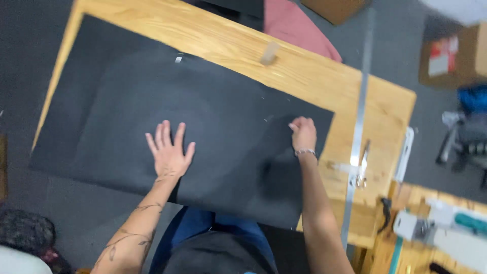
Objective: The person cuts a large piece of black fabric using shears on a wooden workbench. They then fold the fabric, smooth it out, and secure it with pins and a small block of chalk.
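Pressing our left hand (170, 152) flat, fingers spread, on the black sheet (127, 106), our right hand (303, 133) curls closed, contents unclear; the overhanging sheet may slide off the wooden table (304, 76).

Brown cardboard box (472, 50) on the grey floor at the upper right, well apart from the wooden table. Red and white label (442, 55) on its left side, blurred. Corner of another brown carton (335, 9) at the top edge, beside pink cloth.
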